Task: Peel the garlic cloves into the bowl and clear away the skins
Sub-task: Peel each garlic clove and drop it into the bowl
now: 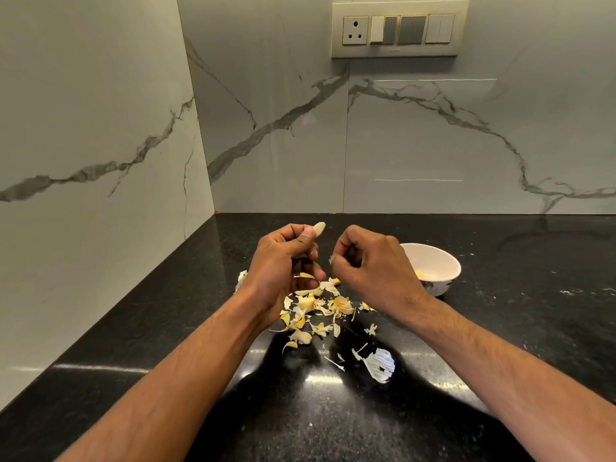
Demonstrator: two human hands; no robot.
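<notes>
My left hand pinches a pale garlic clove between thumb and forefinger, its tip sticking up above the fingers. A scrap of skin clings under the same hand. My right hand is held just to the right, fingers curled, pinching a small bit of skin at the fingertips. Below both hands lies a scatter of yellow-white garlic skins on the black counter. A white bowl with a patterned outside stands behind my right hand, with peeled garlic inside; my hand hides part of it.
The black granite counter meets marble walls at the left and back. A larger papery skin and some slivers lie nearer to me. A bit of garlic shows behind my left wrist. A switch panel hangs on the back wall.
</notes>
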